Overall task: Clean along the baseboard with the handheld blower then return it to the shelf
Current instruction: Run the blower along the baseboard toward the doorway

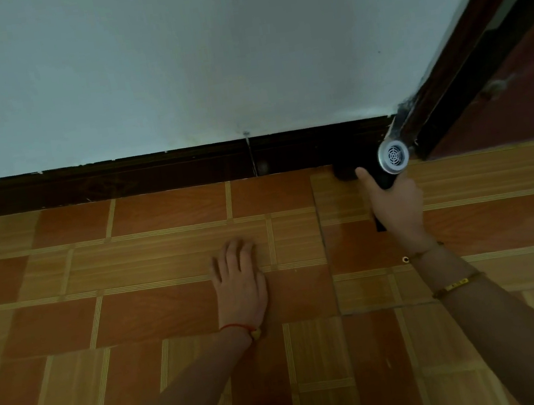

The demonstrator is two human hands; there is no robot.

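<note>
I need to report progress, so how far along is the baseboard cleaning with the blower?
Underway. The right hand grips the handheld blower at the right end of the baseboard, beside the door frame. The left hand rests flat on the floor. How much is cleaned is unclear. Shelf return remains.

The baseboard [150, 173] runs along the foot of the wall [168, 61], where the floor [138, 325] ends, and meets the door frame [467, 68] at the right. The left hand [240, 282] lies flat on the floor in the middle, well before the baseboard. To its right, the right hand [398, 207] holds the blower [388, 163] close to the baseboard, just left of the door frame, above the floor.
</note>
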